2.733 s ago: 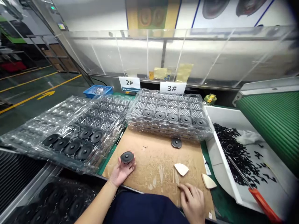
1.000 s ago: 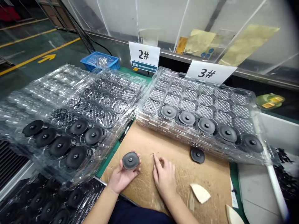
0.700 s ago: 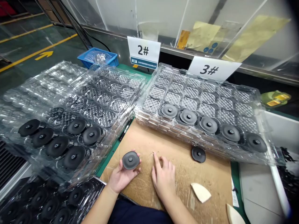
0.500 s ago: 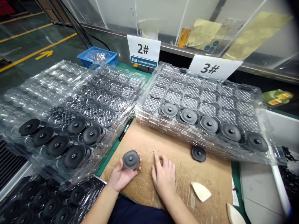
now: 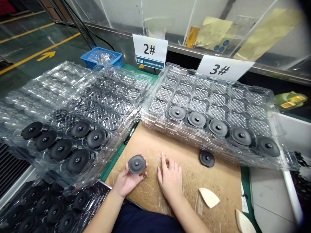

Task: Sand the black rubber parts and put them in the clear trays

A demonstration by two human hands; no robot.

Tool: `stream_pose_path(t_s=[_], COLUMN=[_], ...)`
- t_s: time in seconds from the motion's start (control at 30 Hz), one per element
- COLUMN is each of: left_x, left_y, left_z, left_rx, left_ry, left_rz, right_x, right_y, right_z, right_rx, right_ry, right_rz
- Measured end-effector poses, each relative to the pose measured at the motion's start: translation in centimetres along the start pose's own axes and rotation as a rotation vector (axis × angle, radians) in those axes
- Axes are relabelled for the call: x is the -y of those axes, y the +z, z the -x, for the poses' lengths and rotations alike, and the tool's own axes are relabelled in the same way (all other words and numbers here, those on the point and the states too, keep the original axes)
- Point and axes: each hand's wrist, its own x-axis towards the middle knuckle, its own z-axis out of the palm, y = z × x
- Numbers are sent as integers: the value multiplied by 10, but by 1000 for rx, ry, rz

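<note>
My left hand (image 5: pixel 128 183) is closed around the edge of a dark grey, rounded disc part (image 5: pixel 137 164) with a small raised hub, its hub side facing up. To its right, my right hand (image 5: pixel 170 180) rests on the cardboard sheet (image 5: pixel 145 139) with the index finger stretched out and the other fingers partly bent. Near that fingertip lie some tiny dark marks or bits, too small to name. Another disc part (image 5: pixel 207 158) lies on the cardboard, by the front edge of the right-hand clear tray (image 5: pixel 157 119). Two cream wedge-shaped pads (image 5: pixel 209 197) lie closer to me.
The right-hand tray stack carries a front row of discs. At left, another clear tray (image 5: pixel 114 129) holds several discs (image 5: pixel 77 160). More discs fill a dark tray (image 5: pixel 48 210) at lower left. Behind stand a blue bin (image 5: pixel 116 61) and signs "2#" (image 5: pixel 150 50) and "3#" (image 5: pixel 222 69).
My right index finger has slid slightly forward on the cardboard, and its neighbouring fingers are a little more bent. The left hand keeps hold of the disc part almost unmoved.
</note>
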Motion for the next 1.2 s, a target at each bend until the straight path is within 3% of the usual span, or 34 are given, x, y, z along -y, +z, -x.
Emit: stream_pose_path(t_s=[1.2], left_x=[0], left_y=[1], left_z=[0], left_rx=[10], left_ry=[-3], left_rz=[-20], right_x=[1], right_y=[-3], right_z=[-1], right_rx=[43], right_ry=[-16], right_rz=[28])
